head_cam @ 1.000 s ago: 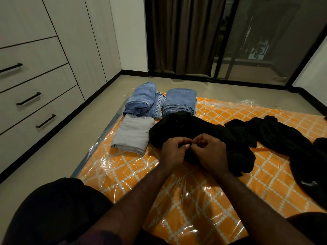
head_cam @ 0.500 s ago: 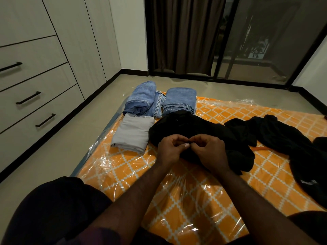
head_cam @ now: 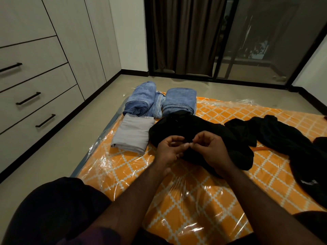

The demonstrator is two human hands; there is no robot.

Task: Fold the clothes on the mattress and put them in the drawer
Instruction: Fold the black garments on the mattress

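A crumpled black garment (head_cam: 208, 131) lies on the orange plastic-wrapped mattress (head_cam: 194, 200) in front of me. My left hand (head_cam: 169, 149) and my right hand (head_cam: 210, 147) meet at its near edge, both pinching a small piece of the black fabric between thumb and fingers. Behind it sit folded blue jeans (head_cam: 179, 101), a second folded blue denim piece (head_cam: 139, 101) and a folded grey garment (head_cam: 132, 133). More loose black clothes (head_cam: 283, 138) sprawl to the right.
A white wardrobe with shut drawers (head_cam: 35, 96) and black handles lines the left wall across a strip of floor (head_cam: 62, 147). Dark curtains (head_cam: 184, 36) and a glass sliding door stand at the back. My knees frame the bottom corners.
My hands have opened slightly and turned, fingers spread a little more while still pinching the black fabric. The garments on the mattress have not shifted.
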